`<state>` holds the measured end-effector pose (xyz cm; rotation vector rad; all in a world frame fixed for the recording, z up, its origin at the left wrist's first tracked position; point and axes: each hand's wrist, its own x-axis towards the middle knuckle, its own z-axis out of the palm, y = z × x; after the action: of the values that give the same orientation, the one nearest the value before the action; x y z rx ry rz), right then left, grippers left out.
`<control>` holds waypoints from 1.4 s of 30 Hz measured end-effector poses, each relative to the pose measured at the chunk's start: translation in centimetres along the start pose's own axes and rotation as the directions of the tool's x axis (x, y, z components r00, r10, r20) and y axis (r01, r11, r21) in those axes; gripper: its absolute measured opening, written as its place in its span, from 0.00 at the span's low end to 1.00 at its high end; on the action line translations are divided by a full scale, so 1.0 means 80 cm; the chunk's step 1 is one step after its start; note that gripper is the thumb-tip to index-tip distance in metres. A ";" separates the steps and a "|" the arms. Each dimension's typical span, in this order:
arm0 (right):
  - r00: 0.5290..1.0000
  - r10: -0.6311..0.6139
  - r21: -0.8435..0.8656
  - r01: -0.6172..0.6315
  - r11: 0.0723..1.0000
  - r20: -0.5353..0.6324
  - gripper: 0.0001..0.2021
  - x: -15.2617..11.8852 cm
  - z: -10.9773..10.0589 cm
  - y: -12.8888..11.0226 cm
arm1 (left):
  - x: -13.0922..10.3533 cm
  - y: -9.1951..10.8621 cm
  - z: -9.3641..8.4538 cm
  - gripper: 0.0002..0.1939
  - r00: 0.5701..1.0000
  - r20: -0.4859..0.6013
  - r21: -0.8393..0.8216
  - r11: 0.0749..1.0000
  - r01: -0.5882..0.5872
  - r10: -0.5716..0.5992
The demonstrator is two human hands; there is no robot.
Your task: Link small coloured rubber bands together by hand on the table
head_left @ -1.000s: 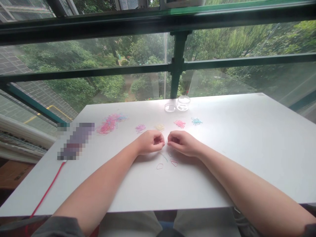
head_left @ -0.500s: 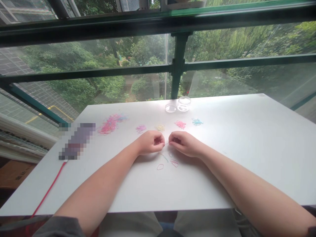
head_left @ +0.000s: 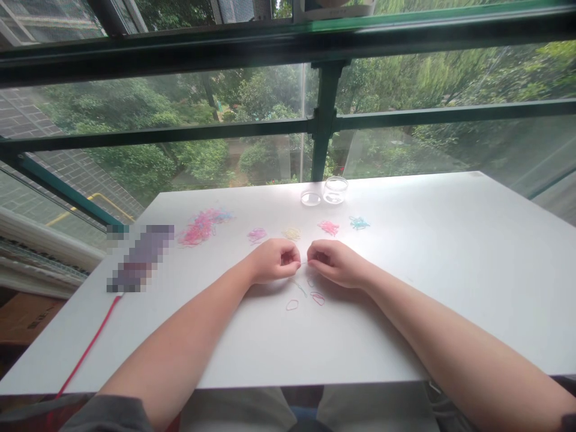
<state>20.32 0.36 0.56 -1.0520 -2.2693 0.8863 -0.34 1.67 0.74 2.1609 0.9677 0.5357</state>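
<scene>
My left hand [head_left: 279,261] and my right hand [head_left: 335,262] are closed in pinches, fingertips facing each other across a narrow gap. A thin pale strand, seemingly a small rubber band [head_left: 303,263], spans the gap between them. Just below lie a bluish-green band [head_left: 300,288], a pink band [head_left: 292,305] and a pair of darker pink bands [head_left: 317,298]. Beyond my hands sit small heaps of rubber bands: purple [head_left: 257,234], yellow [head_left: 291,233], pink [head_left: 329,227] and teal [head_left: 359,222]. My fingers hide most of what they grip.
On the white table [head_left: 382,360], a larger mixed heap of bands [head_left: 204,227] lies at the left. A clear round jar [head_left: 335,190] and its lid [head_left: 310,198] stand near the far edge. At left, a blurred-out object [head_left: 144,258] has a red cable [head_left: 90,342].
Almost nothing differs. Both hands keep their pinch in the same place, and the view has shifted very slightly.
</scene>
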 end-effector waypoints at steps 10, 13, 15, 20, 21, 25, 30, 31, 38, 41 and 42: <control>0.998 -0.063 -0.082 0.063 0.995 0.003 0.04 -0.001 -0.002 -0.002 | 0.001 0.002 -0.001 0.03 0.999 0.031 -0.020 1.000 0.017 -0.017; 0.998 -0.068 -0.097 0.066 0.993 -0.009 0.04 -0.001 -0.005 -0.001 | 0.000 0.002 -0.002 0.03 0.999 0.041 -0.016 1.000 0.024 -0.023; 0.998 -0.057 -0.105 0.054 0.993 -0.025 0.05 -0.002 -0.010 0.002 | -0.001 -0.001 -0.005 0.03 0.999 0.043 -0.002 1.000 0.027 -0.027; 0.997 -0.010 -0.107 0.001 0.994 -0.082 0.04 -0.005 -0.024 0.014 | -0.004 -0.008 -0.015 0.04 0.999 0.005 0.018 0.999 0.049 -0.049; 0.996 -0.006 -0.106 -0.004 0.994 -0.088 0.04 -0.005 -0.024 0.015 | -0.004 -0.009 -0.016 0.04 0.999 -0.007 0.017 0.998 0.052 -0.052; 0.999 -0.026 -0.115 0.021 0.993 -0.048 0.04 -0.003 -0.013 0.007 | -0.003 -0.004 -0.011 0.04 1.000 -0.010 0.024 0.999 0.028 -0.028; 0.997 -0.057 -0.165 0.049 0.985 -0.042 0.03 -0.001 -0.007 0.002 | -0.003 -0.001 -0.008 0.04 1.000 -0.004 0.036 0.999 0.022 -0.022; 0.996 -0.053 -0.172 0.039 0.984 -0.075 0.03 -0.002 -0.010 0.005 | -0.003 -0.002 -0.009 0.04 0.999 -0.013 0.032 0.999 0.034 -0.033; 0.957 0.019 -0.173 -0.072 0.982 -0.291 0.03 -0.007 -0.030 0.024 | -0.002 -0.004 -0.010 0.04 0.998 0.022 -0.012 0.999 0.052 -0.052; 0.964 0.005 -0.180 -0.054 0.982 -0.267 0.02 -0.004 -0.016 0.016 | -0.001 -0.002 -0.007 0.04 0.999 0.035 -0.012 0.999 0.035 -0.035; 0.974 -0.001 -0.188 -0.042 0.981 -0.227 0.02 -0.002 -0.010 0.012 | -0.001 -0.001 -0.006 0.04 0.999 0.033 -0.010 0.999 0.031 -0.031</control>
<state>21.42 0.95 0.42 -1.1964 -2.1845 0.5312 -0.75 1.84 0.99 2.1356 0.9769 0.4880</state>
